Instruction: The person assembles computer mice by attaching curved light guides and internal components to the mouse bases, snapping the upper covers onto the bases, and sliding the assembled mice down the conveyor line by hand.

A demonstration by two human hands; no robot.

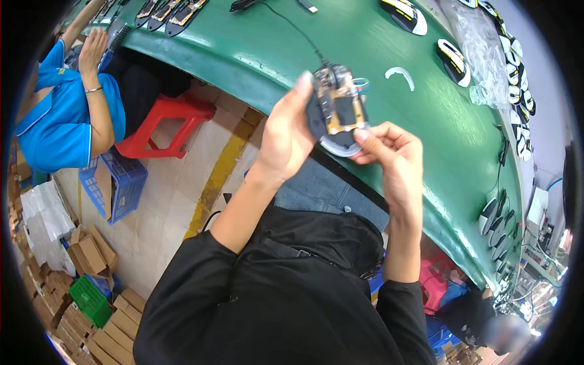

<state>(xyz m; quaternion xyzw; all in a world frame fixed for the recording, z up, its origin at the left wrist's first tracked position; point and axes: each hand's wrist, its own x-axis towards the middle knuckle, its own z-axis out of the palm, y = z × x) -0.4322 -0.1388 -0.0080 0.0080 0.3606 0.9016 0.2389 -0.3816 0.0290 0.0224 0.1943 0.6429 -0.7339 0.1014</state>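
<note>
Over the near edge of the green table, my left hand grips an opened computer mouse base by its left side. Its circuit boards face up, and a black cable runs from its far end across the table. Along the base's near rim lies a clear curved strip. My right hand pinches that strip's right end against the rim, thumb on top. Some fingertips are hidden under the base. A second clear curved strip rests on the table beyond my right hand.
Mouse shells with yellow and white parts sit at the far right, near a clear plastic bag. More mouse bases lie far left. A co-worker in blue sits at left by a red stool.
</note>
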